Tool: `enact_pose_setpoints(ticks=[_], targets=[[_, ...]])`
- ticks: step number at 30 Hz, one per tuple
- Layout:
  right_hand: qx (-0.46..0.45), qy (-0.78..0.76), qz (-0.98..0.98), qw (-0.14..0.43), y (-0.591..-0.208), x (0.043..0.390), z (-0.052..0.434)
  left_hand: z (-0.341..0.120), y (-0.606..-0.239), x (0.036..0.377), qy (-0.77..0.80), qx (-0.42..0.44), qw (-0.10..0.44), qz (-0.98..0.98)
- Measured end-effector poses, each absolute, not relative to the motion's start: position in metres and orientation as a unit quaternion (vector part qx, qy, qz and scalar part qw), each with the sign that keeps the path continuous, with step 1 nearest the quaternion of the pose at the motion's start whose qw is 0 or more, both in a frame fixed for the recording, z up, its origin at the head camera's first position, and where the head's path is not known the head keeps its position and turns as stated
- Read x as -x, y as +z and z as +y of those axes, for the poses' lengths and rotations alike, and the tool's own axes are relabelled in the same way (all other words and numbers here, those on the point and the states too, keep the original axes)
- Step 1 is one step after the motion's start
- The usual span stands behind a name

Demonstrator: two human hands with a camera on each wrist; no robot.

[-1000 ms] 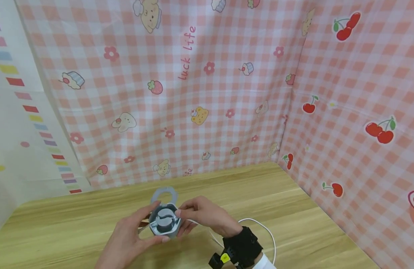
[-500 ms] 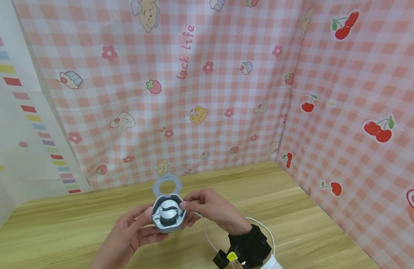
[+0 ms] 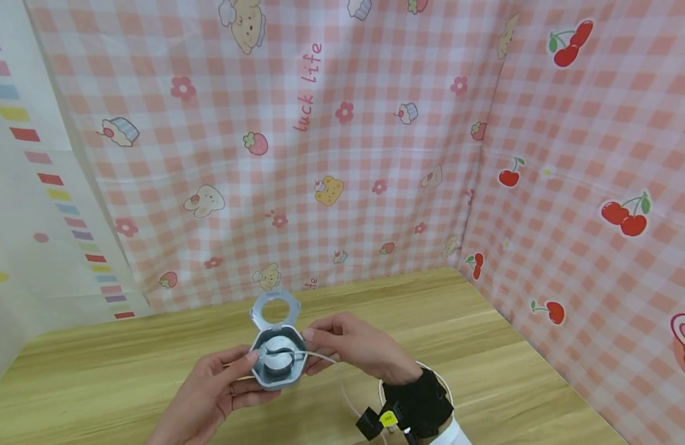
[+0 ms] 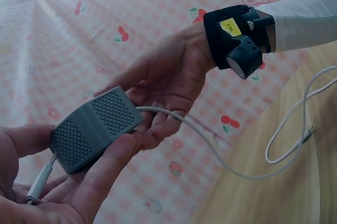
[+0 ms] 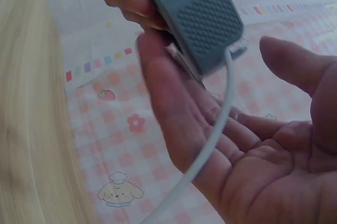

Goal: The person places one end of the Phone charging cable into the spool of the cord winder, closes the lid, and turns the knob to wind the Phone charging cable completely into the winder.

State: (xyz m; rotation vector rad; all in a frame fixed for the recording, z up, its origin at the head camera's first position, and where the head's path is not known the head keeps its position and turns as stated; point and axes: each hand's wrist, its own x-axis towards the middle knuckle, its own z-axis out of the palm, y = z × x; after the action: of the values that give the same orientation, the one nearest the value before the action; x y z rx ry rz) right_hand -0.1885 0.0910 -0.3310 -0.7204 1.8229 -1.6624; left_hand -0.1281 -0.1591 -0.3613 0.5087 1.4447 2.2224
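A grey six-sided cable winder (image 3: 271,384) faces up in the head view, its ring-shaped lid (image 3: 257,308) swung back. Inside is a round core with a curved slot. A white cable (image 5: 228,87) lies in that slot and leaves over the right side. My left hand (image 3: 209,389) grips the winder's left side, thumb at the rim, fingers beneath. A white cable end (image 4: 39,182) hangs by the left palm. My right hand (image 3: 364,349) is beside the winder's right side, fingers extended and thumb apart from it in the right wrist view. Its fingertips are partly hidden by the winder.
The wooden table (image 3: 487,371) lies below both hands. Loose cable loops over it near the right wrist, which wears a black strap with a camera (image 3: 417,405). Checked pink cloth (image 3: 342,154) walls off the back and right.
The winder has risen slightly and its lid shows more fully. My right thumb has drawn off the rim, and the cable is now visible in the core's slot.
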Motion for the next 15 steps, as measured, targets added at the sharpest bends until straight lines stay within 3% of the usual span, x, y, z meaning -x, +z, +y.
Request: enact_pose_setpoints(ticks=[8, 15], targets=[[0.222, -0.661, 0.672, 0.250, -0.330, 0.193, 0.094, -0.154, -0.361, 0.125, 0.788, -0.216, 0.269, 0.510], [0.239, -0.675, 0.669, 0.199, -0.328, 0.192, 0.098, -0.148, -0.365, 0.125, 0.786, -0.233, 0.302, 0.486]])
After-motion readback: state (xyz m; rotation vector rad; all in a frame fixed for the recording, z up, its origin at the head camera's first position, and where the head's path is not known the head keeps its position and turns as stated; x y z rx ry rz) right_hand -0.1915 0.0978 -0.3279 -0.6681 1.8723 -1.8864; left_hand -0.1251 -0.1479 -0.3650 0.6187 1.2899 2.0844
